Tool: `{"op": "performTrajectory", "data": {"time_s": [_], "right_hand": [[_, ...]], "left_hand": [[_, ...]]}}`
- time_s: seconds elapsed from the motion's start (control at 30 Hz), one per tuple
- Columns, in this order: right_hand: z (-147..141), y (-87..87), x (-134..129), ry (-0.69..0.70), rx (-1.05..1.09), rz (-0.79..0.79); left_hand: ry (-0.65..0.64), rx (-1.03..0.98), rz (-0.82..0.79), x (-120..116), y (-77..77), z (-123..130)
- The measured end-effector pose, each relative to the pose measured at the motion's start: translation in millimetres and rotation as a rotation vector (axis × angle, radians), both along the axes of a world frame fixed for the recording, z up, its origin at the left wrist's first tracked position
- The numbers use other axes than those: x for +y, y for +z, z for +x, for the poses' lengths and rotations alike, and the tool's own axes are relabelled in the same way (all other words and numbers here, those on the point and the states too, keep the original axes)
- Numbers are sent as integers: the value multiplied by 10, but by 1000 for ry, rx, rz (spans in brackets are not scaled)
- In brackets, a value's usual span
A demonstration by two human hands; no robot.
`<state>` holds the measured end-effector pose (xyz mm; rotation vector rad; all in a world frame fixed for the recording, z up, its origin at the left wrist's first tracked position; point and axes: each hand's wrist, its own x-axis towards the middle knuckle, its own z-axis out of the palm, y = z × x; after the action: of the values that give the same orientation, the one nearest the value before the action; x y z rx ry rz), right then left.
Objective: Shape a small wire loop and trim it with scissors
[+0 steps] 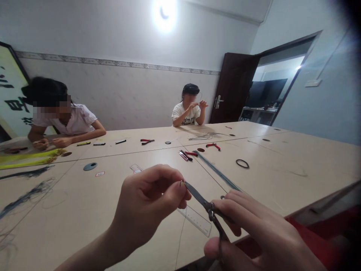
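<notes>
My left hand (155,203) is raised over the table, thumb and fingertips pinched on a tiny piece with a thin thread (182,241) hanging below. In my right hand (254,226) are small dark scissors (201,199), thumb and fingers at the handles. The tip of the scissors meets the left fingertips at the tiny piece. Under the hands a clear ruler (197,222) lies on the table, partly covered by them. The exact shape of the pinched piece is too small to tell.
On the table (118,195) lie a bundle of grey-green strands (217,171), red-handled pliers (213,146), a black ring (242,163), a grey disc (90,166) and dark threads (25,195). Two people sit across, one at left (64,120), one farther back (186,111).
</notes>
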<state>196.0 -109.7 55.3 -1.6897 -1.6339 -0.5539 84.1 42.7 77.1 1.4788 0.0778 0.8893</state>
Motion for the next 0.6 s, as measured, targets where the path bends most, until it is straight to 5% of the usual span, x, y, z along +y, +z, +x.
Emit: {"op": "performTrajectory", "data": {"time_s": [0.4,0.6], "right_hand": [[-25,25,-30,3,102,-59],[8,-19,11,41,17,52]], "left_hand": [[-9,-10,5,13,-24,4],[11,-20,27,13,-27,4]]}}
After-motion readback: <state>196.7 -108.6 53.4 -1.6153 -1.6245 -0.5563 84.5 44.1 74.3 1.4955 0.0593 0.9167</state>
